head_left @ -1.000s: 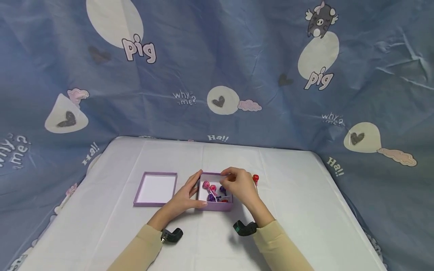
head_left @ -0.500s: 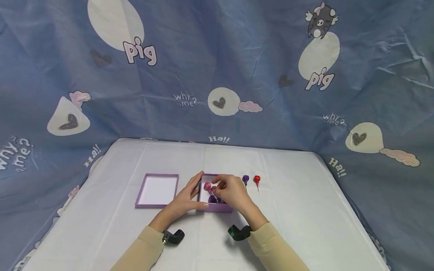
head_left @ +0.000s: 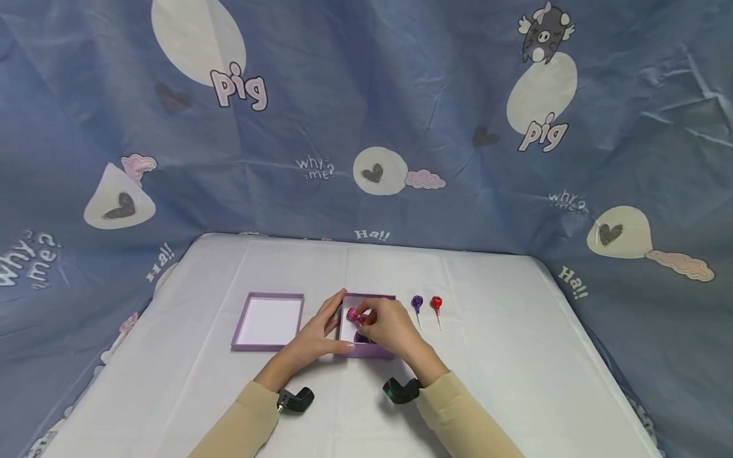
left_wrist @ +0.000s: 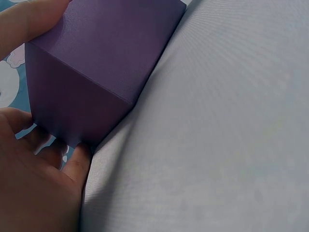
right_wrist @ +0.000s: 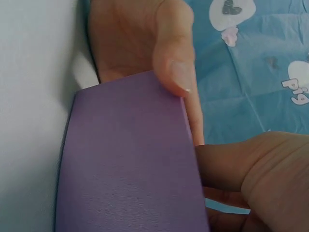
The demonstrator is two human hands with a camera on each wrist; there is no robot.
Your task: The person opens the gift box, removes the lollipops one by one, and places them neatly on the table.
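Observation:
An open purple box (head_left: 366,351) stands on the white table, with pink and dark purple lollipops inside. My left hand (head_left: 312,335) holds its left side, the thumb over the front edge and the fingers along the side wall. My right hand (head_left: 392,326) reaches down into the box, thumb and forefinger bent around a pink lollipop (head_left: 363,320); its stick is hidden. Another pink lollipop (head_left: 352,314) lies to the left, and a dark purple one (head_left: 359,337) near the front wall. The right wrist view shows the box's front wall (right_wrist: 130,154), which hides my right fingertips.
Left of the box lies its purple-rimmed lid (head_left: 269,321), white inside up. To the right, a purple lollipop (head_left: 417,301) and a red lollipop (head_left: 436,303) lie side by side, sticks toward me. A blue printed cloth (head_left: 366,127) hangs behind the table.
A purple lollipop now lies beside the red one, uncovered as my right hand moved left. That hand has gone lower into the box. My left hand stays on the box.

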